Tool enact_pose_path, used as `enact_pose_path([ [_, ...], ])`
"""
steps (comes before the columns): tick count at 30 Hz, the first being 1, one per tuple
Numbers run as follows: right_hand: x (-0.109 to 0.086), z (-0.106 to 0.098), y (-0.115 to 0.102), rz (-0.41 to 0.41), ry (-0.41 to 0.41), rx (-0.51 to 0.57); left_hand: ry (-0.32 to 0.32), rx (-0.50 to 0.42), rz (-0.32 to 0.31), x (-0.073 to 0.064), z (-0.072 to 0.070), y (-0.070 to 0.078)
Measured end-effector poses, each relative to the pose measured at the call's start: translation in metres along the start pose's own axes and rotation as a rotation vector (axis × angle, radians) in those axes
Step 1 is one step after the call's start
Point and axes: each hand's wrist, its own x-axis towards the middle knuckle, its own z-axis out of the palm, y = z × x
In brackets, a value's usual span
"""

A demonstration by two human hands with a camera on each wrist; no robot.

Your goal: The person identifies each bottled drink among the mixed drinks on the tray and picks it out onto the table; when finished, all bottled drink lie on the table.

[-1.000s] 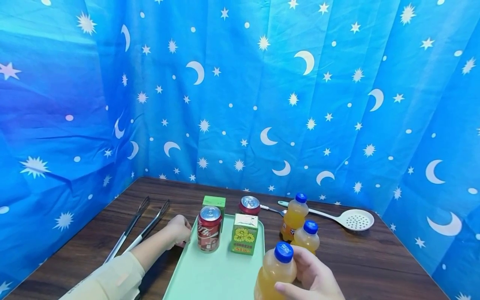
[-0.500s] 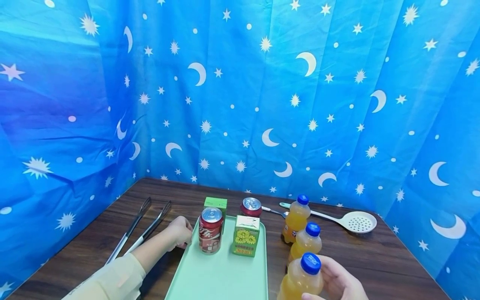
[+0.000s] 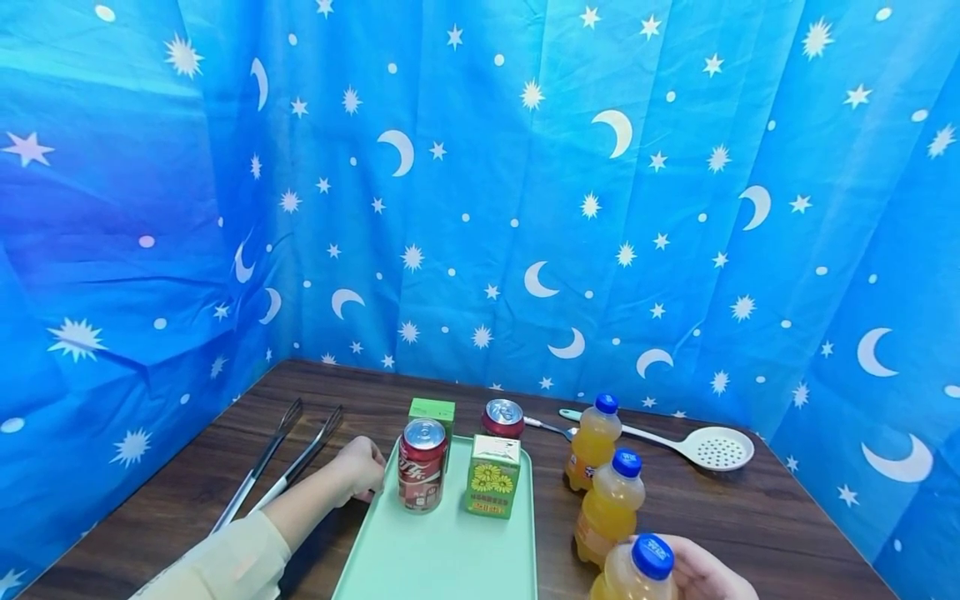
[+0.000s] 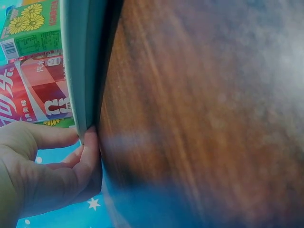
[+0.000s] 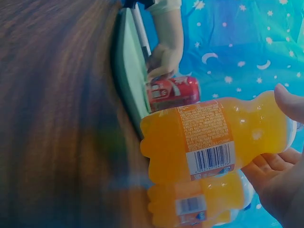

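My left hand (image 3: pixel 360 468) pinches the left rim of a pale green tray (image 3: pixel 442 558); in the left wrist view, thumb and fingers meet at the tray edge (image 4: pixel 78 71). On the tray stand a red cola can (image 3: pixel 422 479) and a green drink carton with yellow flowers (image 3: pixel 492 483). To the tray's right, my right hand (image 3: pixel 708 571) holds an orange soda bottle (image 3: pixel 630 579) with a blue cap near its top. The right wrist view shows thumb and fingers around the upper part of that soda bottle (image 5: pixel 166 147). Its lower part falls outside the head view.
Two more orange soda bottles (image 3: pixel 611 504) stand in a row behind the held one. Another red can (image 3: pixel 502 417) and a green carton (image 3: pixel 432 408) are at the back. A slotted spoon (image 3: pixel 716 448) lies right, tongs (image 3: pixel 262 462) left. Blue curtains (image 3: pixel 480 167) surround the table.
My right hand has carried the soda bottle rightward and toward me, from beside the tray's edge to the front of the bottle row. The left hand stays at the tray rim.
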Motion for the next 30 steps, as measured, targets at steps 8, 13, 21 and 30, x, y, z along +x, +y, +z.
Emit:
enact_pose_path([
  [8,-0.0027,-0.0026,0.0055,-0.062,-0.013,-0.109,-0.008,0.012,-0.010,0.0005,-0.0002,-0.0010],
  [13,-0.0043,-0.0039,0.0062,-0.049,-0.018,-0.112,-0.010,0.011,-0.001,0.0013,-0.0007,-0.0009],
  [21,-0.0051,-0.0075,0.0060,-0.009,-0.064,-0.071,-0.002,0.012,-0.018,0.0028,-0.0012,-0.0004],
  [30,-0.0039,-0.0067,0.0067,-0.009,-0.079,-0.038,-0.004,0.011,-0.014,0.0031,-0.0005,-0.0013],
])
